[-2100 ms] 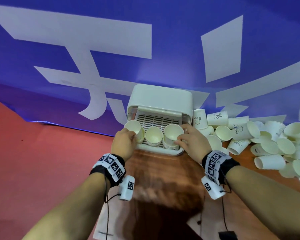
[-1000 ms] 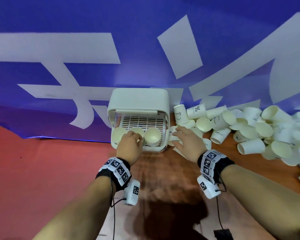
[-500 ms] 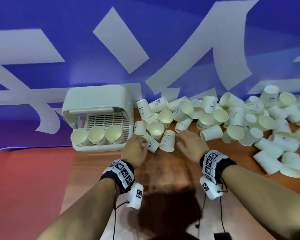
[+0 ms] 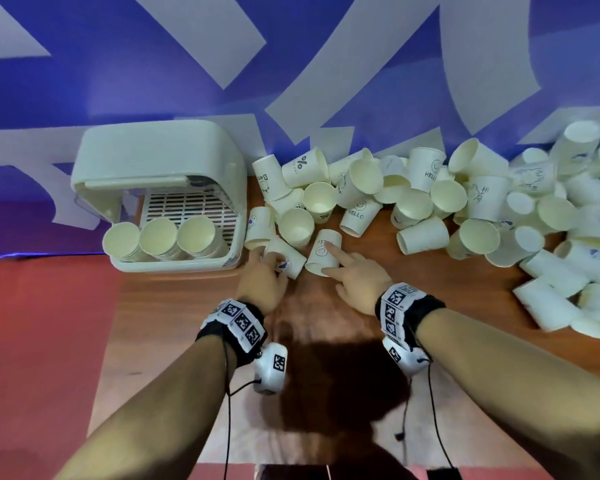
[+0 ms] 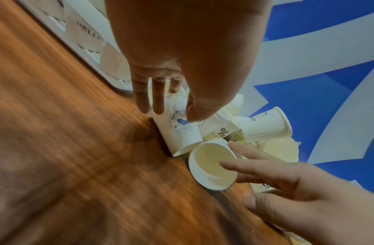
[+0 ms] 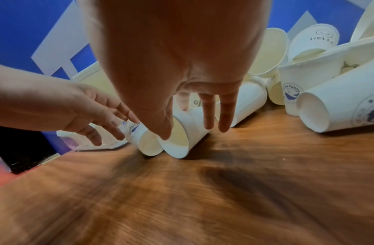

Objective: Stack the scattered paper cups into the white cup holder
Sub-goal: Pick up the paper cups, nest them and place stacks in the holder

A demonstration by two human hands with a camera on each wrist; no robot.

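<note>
Cups point(image 4: 418, 207) crowd the table point(image 4: 194, 317) beside the holder point(image 4: 153, 147); spread-fingered, left hand point(image 4: 262, 284) touches the whale-print cup point(image 4: 288, 261), right hand point(image 4: 359, 282) the smiley cup point(image 4: 323, 252).

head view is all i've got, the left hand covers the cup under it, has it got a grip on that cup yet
Observer: Not yet. In the left wrist view the left hand has its thumb tip on the blue print of the whale-stamp cup, with its fingers straight down the other side, not curled round.
Operator: and the smiley cup by the right hand, anything nested in it
Observer: No. The right wrist view looks straight into its mouth, and the cup is empty.
</note>
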